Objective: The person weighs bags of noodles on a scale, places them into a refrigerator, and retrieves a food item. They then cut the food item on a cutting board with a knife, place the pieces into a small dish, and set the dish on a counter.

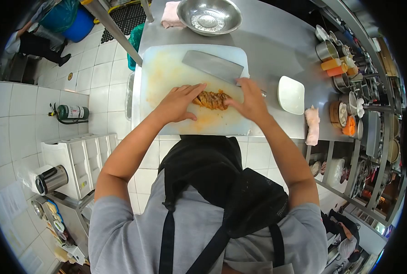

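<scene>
Cut, browned meat lies in a row of slices on the white cutting board, which carries orange stains. My left hand rests at the meat's left end, fingers stretched out and thumb apart. At the right end, the thumb of my right hand touches the slices. That hand is spread, its other fingers over the handle of a cleaver. The cleaver's broad blade lies flat across the upper board. Part of its handle is hidden under my right hand.
A metal bowl and a pink cloth sit beyond the board. To the right are a white square dish, a rolled cloth, sauce bottles and several containers. Other people stand at upper left and lower right.
</scene>
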{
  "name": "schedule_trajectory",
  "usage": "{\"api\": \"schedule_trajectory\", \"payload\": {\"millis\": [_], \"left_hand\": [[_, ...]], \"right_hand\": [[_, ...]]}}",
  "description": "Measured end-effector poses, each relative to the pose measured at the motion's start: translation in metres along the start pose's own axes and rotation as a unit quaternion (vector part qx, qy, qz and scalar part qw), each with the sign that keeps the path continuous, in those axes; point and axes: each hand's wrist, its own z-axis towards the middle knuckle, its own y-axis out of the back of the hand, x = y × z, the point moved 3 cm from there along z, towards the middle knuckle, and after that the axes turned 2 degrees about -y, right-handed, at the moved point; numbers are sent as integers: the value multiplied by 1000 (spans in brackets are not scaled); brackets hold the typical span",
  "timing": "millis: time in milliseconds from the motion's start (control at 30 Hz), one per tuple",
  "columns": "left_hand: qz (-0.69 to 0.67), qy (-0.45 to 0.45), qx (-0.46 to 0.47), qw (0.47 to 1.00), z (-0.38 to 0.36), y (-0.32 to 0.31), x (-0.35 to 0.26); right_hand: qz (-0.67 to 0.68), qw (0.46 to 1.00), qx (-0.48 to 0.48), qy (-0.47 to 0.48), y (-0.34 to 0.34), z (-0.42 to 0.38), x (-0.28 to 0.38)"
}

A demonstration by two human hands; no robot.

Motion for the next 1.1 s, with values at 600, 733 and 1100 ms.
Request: {"api": "schedule_trajectory", "payload": {"millis": [600, 733, 1100], "left_hand": [[-40, -78, 16, 996, 38, -12, 3], [-46, -77, 20, 996, 57, -3, -18], [-11, -201, 21, 979, 238, -64, -135]], "right_hand": [[145, 979, 108, -95, -38, -17, 26], [154, 979, 72, -109, -14, -20, 13], [15, 984, 19, -178, 104, -76, -130]]}}
